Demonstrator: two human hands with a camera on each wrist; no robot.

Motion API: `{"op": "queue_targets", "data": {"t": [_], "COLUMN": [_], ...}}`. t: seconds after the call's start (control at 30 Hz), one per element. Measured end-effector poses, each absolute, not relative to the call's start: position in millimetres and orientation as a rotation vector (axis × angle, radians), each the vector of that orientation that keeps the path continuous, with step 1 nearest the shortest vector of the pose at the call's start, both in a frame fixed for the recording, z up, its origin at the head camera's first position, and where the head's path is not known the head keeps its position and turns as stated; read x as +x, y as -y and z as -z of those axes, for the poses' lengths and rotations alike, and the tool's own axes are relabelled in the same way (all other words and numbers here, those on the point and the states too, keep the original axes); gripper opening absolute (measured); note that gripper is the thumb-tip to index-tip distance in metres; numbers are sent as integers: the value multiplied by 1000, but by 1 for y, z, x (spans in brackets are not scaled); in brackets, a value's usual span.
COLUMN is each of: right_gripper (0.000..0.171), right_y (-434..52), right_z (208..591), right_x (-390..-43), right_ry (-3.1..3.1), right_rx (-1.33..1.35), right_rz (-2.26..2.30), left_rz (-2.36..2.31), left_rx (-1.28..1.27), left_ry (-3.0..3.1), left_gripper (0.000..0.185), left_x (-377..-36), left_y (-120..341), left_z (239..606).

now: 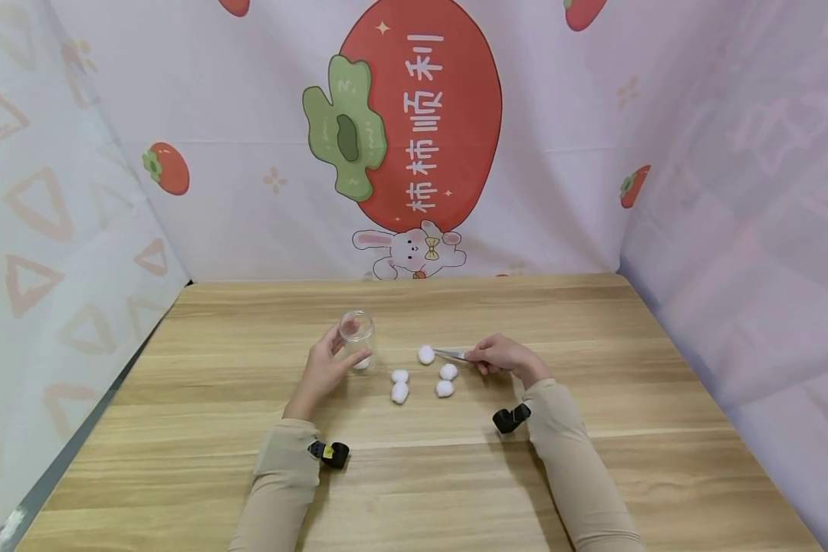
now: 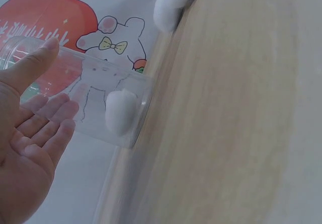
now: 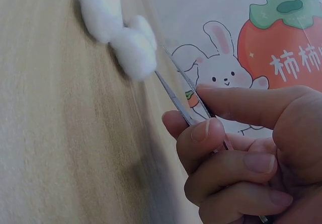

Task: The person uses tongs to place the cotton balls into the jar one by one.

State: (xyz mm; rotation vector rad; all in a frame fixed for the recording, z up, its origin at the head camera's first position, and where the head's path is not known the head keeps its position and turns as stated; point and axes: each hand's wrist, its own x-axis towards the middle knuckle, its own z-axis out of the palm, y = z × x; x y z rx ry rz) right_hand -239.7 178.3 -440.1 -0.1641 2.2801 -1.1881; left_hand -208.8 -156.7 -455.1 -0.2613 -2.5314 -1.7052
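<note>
The left hand (image 1: pixel 323 369) is holding a clear jar (image 1: pixel 356 337) upright on the wooden bench (image 1: pixel 593 460), left of centre, its grip curled round the jar's side with the thumb on the near wall. One cotton ball (image 2: pixel 121 111) is lying at the bottom of the jar, seen plainly in the left wrist view.

The right hand (image 1: pixel 502 357) is pinching a pair of metal tweezers (image 1: pixel 451 353) between thumb and fingers (image 3: pixel 206 138), the other fingers folded under. The tweezer tips are reaching left to a cotton ball on the bench (image 1: pixel 425 354), the farthest of the loose ones. In the right wrist view the tips are at that ball (image 3: pixel 135 53), seemingly closing on it, though I cannot tell whether it is gripped or lifted yet.

Four more loose balls are lying near, between the two hands: two on the left (image 1: pixel 400 376) (image 1: pixel 399 392) and two on the right (image 1: pixel 448 372) (image 1: pixel 445 389), just beside the tweezers.

Judging by this, the work of moving balls into the jar is at an early stage: one is in, one is being taken, four are waiting.
</note>
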Motion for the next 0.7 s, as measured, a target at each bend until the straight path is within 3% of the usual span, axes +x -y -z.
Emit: {"op": "queue_targets", "data": {"t": [0.7], "right_gripper": [29], "right_y": [-170], "right_z": [443], "right_x": [-240], "right_ry": [-2266], "right_rx": [-176], "right_rz": [1181], "left_rz": [1716], "left_rx": [-249], "left_ry": [2540], "left_gripper": [73], "left_x": [-210], "left_y": [158], "left_z": [457]}}
